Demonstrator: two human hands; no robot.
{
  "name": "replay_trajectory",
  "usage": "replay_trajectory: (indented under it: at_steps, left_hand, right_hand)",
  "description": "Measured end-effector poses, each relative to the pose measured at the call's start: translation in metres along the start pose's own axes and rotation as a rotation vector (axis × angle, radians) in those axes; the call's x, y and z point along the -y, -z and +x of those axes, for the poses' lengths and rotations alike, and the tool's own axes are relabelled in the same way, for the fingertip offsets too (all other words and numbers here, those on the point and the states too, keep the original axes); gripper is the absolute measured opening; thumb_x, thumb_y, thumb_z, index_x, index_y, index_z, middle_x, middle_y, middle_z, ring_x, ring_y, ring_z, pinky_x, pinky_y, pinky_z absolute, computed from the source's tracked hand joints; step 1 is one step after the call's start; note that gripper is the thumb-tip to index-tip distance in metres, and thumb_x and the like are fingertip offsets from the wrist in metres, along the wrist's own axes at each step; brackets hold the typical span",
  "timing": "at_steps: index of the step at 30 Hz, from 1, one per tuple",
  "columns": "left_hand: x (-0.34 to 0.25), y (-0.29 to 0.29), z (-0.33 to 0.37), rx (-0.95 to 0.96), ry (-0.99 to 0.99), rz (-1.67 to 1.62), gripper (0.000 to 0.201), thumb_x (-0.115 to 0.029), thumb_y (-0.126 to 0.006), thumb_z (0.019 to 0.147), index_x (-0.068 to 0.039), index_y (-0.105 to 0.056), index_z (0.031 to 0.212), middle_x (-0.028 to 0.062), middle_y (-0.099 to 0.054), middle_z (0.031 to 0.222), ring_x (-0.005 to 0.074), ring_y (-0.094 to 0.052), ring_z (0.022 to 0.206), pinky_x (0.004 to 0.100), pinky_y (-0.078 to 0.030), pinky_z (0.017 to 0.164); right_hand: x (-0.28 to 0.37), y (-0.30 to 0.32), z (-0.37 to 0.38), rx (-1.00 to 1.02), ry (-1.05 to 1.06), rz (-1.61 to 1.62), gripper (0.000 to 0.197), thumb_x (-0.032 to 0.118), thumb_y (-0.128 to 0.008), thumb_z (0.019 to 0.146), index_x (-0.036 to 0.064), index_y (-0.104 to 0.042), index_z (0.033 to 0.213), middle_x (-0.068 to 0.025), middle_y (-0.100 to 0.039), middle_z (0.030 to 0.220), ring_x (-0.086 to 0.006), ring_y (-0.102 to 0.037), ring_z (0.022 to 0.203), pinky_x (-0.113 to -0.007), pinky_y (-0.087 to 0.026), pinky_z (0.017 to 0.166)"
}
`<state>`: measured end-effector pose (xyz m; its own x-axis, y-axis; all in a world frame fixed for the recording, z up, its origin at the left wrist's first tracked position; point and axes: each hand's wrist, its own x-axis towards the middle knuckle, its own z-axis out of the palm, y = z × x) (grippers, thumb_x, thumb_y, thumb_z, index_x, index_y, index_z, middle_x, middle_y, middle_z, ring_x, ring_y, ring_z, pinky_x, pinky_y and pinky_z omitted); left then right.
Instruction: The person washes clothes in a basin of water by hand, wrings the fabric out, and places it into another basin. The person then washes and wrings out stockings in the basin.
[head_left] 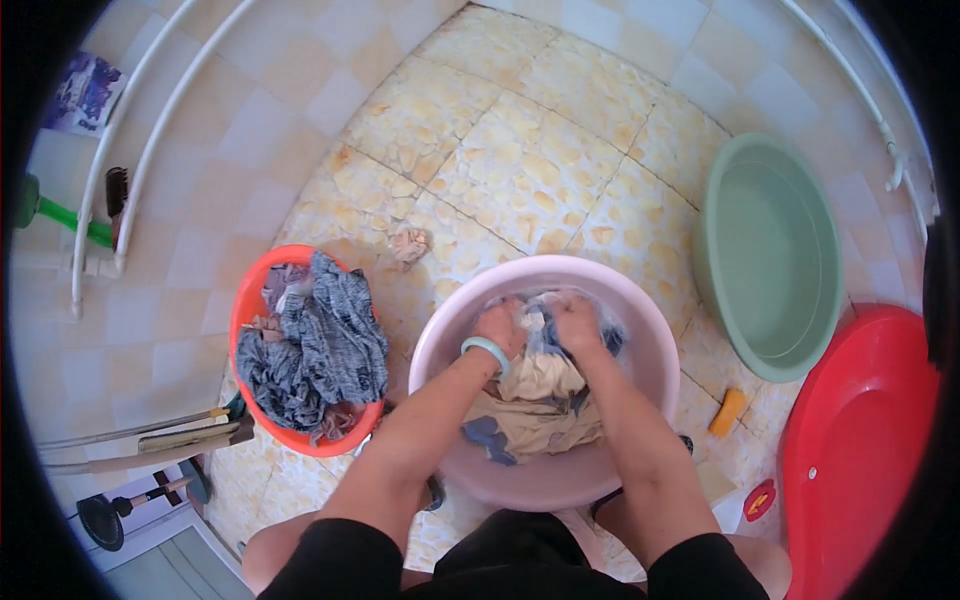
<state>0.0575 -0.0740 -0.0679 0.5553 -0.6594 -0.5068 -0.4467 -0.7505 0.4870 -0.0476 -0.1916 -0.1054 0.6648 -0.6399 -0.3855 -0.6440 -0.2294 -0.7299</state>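
A pale pink basin [655,330] stands in front of me, with wet clothes and some suds in it. My left hand [500,328], with a pale green bangle [487,354] at its wrist, is closed on wet cloth near the basin's far side. Close beside it, my right hand [577,322] also grips the cloth; both sets of fingertips are partly hidden. Between and below the hands lies a cream and tan garment [545,425] with dark blue-grey patches. Dark blue cloth shows next to my right hand.
At left, an orange basin [243,310] holds grey mottled clothes [335,330]. A large green basin [770,250] and a red tub [860,430] stand at right. A yellow-orange block [727,412] and a small crumpled beige cloth [409,245] lie on the tiled floor.
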Motion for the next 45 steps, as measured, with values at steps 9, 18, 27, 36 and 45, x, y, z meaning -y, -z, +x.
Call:
replay_trajectory:
  at_steps: [9, 18, 27, 36, 45]
  left_hand:
    - [-0.031, 0.064, -0.149, 0.207, -0.589, -0.031, 0.054, -0.028, -0.065, 0.073, -0.008, -0.046, 0.120, 0.0187, -0.047, 0.112, 0.0351, -0.050, 0.101, 0.0444, -0.039, 0.086]
    - [0.003, -0.002, -0.117, 0.131, -0.741, 0.477, 0.029, -0.018, -0.051, 0.077, -0.013, -0.057, 0.104, 0.0119, -0.048, 0.117, 0.0297, -0.040, 0.114, 0.0546, -0.028, 0.087]
    - [-0.004, -0.005, -0.021, 0.048, -0.311, 0.347, 0.022, -0.010, -0.041, 0.082, -0.008, -0.058, 0.098, 0.0192, -0.052, 0.113, 0.0336, -0.057, 0.097, 0.0447, -0.046, 0.080]
    - [0.000, 0.016, -0.024, -0.101, -0.216, -0.017, 0.040, -0.021, -0.052, 0.080, -0.003, -0.049, 0.115, 0.0235, -0.056, 0.107, 0.0365, -0.052, 0.104, 0.0427, -0.039, 0.092]
    - [0.044, 0.002, -0.027, -0.003, 0.522, -0.504, 0.072, -0.056, -0.039, 0.084, 0.004, -0.042, 0.124, 0.0271, -0.047, 0.121, 0.0402, -0.043, 0.116, 0.0408, -0.031, 0.099]
  right_hand:
    - [0.071, 0.108, -0.121, 0.197, 0.340, -0.070, 0.021, 0.019, -0.056, 0.081, 0.0045, -0.061, 0.096, -0.0192, -0.053, 0.110, -0.0337, -0.051, 0.103, -0.043, -0.038, 0.088]
    - [0.006, 0.010, -0.151, 0.101, 0.479, -0.683, 0.049, 0.019, -0.059, 0.071, 0.0066, -0.048, 0.117, -0.0198, -0.040, 0.127, -0.0374, -0.031, 0.125, -0.055, -0.032, 0.093]
    - [0.044, 0.027, -0.019, 0.544, 0.232, -0.439, 0.039, 0.020, -0.046, 0.083, 0.0111, -0.047, 0.120, -0.0175, -0.049, 0.119, -0.0385, -0.050, 0.104, -0.043, -0.045, 0.083]
    - [0.028, 0.028, -0.026, 0.222, 0.043, -0.099, 0.037, 0.018, -0.044, 0.086, 0.0035, -0.046, 0.119, -0.0241, -0.053, 0.112, -0.0352, -0.049, 0.109, -0.043, -0.037, 0.094]
    - [0.023, 0.023, -0.043, -0.126, -0.196, 0.044, 0.057, 0.045, -0.046, 0.085, 0.0065, -0.046, 0.127, -0.0192, -0.046, 0.128, -0.0335, -0.039, 0.122, -0.039, -0.026, 0.103]
